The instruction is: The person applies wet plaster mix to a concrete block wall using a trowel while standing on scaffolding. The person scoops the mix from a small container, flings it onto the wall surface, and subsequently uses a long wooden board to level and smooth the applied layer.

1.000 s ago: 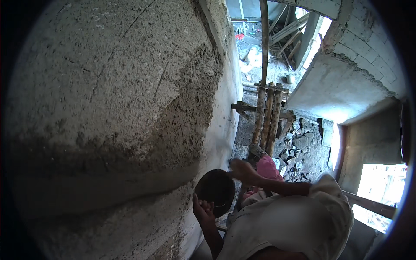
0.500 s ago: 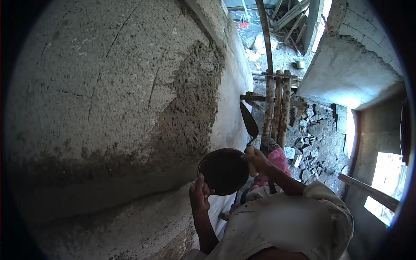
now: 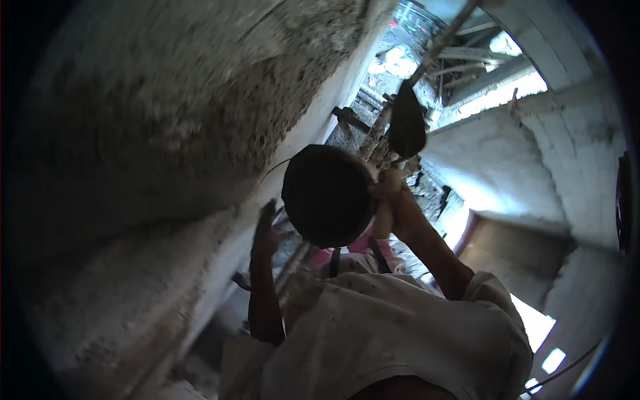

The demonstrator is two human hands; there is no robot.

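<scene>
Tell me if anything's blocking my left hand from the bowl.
Nothing visible is in the way: your left hand is open at the lower left of the bowl, though I can't tell whether it touches. Your right hand, gripping the trowel, is across from it.

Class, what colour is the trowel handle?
Light tan; the trowel handle shows best in the head view.

Right hand [image 3: 395,205] grips a trowel [image 3: 407,125]; left hand [image 3: 264,235] spread beside dark bowl [image 3: 327,197]

Whitish heap [image 3: 398,61] on the grey floor [image 3: 378,81]
</scene>
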